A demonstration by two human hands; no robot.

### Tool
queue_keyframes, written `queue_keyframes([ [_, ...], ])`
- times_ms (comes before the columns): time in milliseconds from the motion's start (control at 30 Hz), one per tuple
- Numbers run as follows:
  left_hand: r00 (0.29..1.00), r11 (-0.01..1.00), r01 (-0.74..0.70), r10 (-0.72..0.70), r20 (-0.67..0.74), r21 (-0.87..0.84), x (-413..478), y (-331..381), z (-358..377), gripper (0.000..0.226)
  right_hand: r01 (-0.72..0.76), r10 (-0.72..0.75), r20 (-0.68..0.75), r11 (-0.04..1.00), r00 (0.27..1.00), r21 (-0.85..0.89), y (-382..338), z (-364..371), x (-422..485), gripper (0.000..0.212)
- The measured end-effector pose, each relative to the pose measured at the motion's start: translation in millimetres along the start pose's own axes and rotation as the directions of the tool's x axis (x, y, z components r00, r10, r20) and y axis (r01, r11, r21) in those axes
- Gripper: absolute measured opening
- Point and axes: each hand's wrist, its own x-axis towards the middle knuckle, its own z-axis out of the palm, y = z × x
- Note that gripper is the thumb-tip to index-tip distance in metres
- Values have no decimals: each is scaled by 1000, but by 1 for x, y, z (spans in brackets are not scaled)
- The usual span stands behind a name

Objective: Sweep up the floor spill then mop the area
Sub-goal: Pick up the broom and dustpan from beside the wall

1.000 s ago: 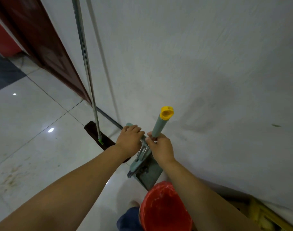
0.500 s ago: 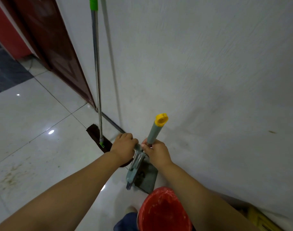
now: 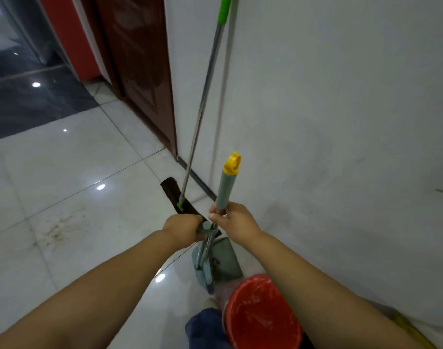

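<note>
Low in the middle of the frame, both hands meet on a grey-green sweeping set standing against the white wall point(image 3: 341, 122). The right hand point(image 3: 234, 221) is curled round the long handle point(image 3: 225, 190) just under its grey-green sleeve, with the yellow cap pointing up toward the wall. The left hand point(image 3: 184, 230) is closed over a shorter grey-green knob beside it, fingers wrapped. Exactly which part it holds is hard to tell. Below the hands thin metal rods run down to the dustpan point(image 3: 226, 260), which sits on the floor point(image 3: 77, 172) just beside the wall. A red bucket point(image 3: 262, 313) is at the bottom of the frame, near the dustpan.

The spill point(image 3: 56, 229), a yellowish smear of specks, lies on the pale tiles at the left middle of the frame, well apart from the hands and with no tool near it. The mop point(image 3: 202, 104), with a steel pole and green grip, leans on the wall above the hands. Its dark head point(image 3: 171, 191) is flat on the floor and nobody touches it. A dark red door point(image 3: 140, 71) stands at upper centre.

By my reading the task is barely begun: the sweeping tools are only being taken up. Carrying them to the spill, sweeping it, and then all the mopping remain.
</note>
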Motion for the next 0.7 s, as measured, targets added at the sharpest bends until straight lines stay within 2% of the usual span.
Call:
queue_keyframes([
  [67,997,995,71,-72,-6,-74,-26,-15,9,26,5,-3,43,999,999,-32,-16,15,-9,21],
  [167,979,948,195,-202,-1,-250,-64,-37,23,36,9,12,124,986,992,-165,-37,41,-16,26],
  [200,970,919,231,-243,3,-319,-77,-44,26,33,-39,56,128,990,990,-134,-42,50,-17,29],
  [267,952,868,280,-307,1,-409,-104,-57,31,28,-231,212,147,964,966,129,-57,72,-23,30],
  [333,941,837,303,-340,1,-455,-129,-68,37,26,-419,342,263,838,902,348,-75,94,-31,29],
  [400,926,817,332,-377,-1,-472,-153,-78,42,25,-539,377,418,743,827,396,-96,114,-39,38],
  [500,894,759,388,-448,13,-522,-184,-94,48,22,-721,337,684,562,647,406,-123,138,-46,67],
  [567,872,690,414,-488,41,-594,-205,-105,51,24,-822,281,804,412,525,393,-135,153,-50,84],
  [600,865,657,416,-500,49,-628,-215,-111,53,28,-849,257,833,358,489,388,-142,161,-52,86],
  [633,858,629,415,-510,53,-658,-224,-118,55,33,-860,240,844,321,480,398,-148,169,-54,83],
  [700,842,575,416,-536,60,-705,-244,-129,57,35,-855,228,832,261,506,448,-162,188,-58,71],
])
